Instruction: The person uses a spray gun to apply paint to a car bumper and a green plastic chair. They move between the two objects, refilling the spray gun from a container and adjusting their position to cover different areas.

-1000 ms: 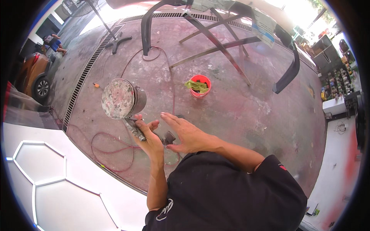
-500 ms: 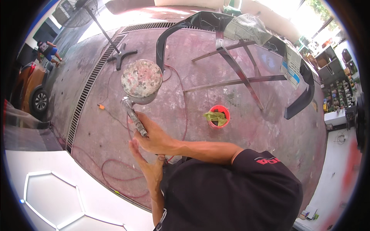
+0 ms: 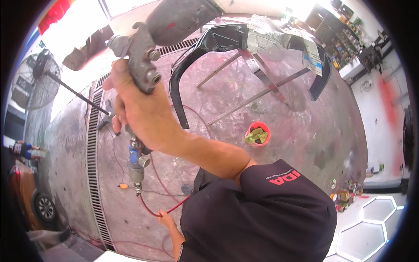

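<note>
My right hand [image 3: 146, 109] is raised at upper left, its fingers wrapped round the handle of a metal spray gun [image 3: 142, 61]. A paint-stained cup [image 3: 183, 22] sits on the gun, tilted. Below the grip hangs a fitting with a blue part and a round gauge or regulator [image 3: 136, 163], joined to a red air hose [image 3: 150, 211]. Lower down, my left hand [image 3: 166, 219] is closed on that hose. Beyond the gun, a black car bumper [image 3: 176, 83] rests on a metal stand [image 3: 266, 78], partly covered with newspaper [image 3: 262, 39].
A red bucket [image 3: 267, 128] with a greenish cloth stands on the stained floor. At left are a pedestal fan [image 3: 35, 83], a floor drain grate [image 3: 94, 174], an orange car [image 3: 26, 187] and a distant person [image 3: 26, 149]. Shelves with containers [image 3: 338, 37] stand at upper right.
The spray gun has risen and tipped, with its cup now farther up and right. My left hand has moved from beside the right hand down to the hose. The view has turned.
</note>
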Tool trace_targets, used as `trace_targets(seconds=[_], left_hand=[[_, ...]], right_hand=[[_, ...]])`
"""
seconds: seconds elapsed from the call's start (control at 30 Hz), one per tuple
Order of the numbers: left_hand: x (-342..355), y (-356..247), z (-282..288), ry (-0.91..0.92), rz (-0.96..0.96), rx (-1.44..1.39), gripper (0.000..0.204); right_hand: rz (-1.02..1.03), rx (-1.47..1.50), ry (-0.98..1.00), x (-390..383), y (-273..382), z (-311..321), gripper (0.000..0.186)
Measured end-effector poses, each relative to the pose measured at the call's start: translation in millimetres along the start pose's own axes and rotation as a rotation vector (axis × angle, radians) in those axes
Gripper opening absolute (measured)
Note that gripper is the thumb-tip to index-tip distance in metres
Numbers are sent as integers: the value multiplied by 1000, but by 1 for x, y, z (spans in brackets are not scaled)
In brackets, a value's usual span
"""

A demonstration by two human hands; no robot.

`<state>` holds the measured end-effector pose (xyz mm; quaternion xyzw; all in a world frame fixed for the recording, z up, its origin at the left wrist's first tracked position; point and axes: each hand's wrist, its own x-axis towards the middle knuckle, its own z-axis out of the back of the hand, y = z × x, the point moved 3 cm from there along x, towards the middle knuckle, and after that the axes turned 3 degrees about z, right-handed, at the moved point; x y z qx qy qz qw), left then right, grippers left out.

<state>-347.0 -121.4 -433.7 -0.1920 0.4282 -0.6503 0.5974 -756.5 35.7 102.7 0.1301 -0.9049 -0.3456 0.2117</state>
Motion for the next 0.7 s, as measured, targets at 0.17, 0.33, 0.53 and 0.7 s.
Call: trace_targets(seconds=[0.17, 0.33, 0.53, 0.7], left_hand=[[170, -13, 83, -198, 114, 163, 74], [357, -124, 84, -324, 302, -310, 84], [518, -328, 30, -398, -319, -61, 71], [580, -479, -68, -266, -377, -191, 65]], right_hand=[[20, -141, -220, 62, -46, 11, 64], [3, -156, -363, 115, -120, 36, 56], [26, -157, -525, 211, -195, 91, 48], [68, -309, -636, 304, -233, 122, 43]])
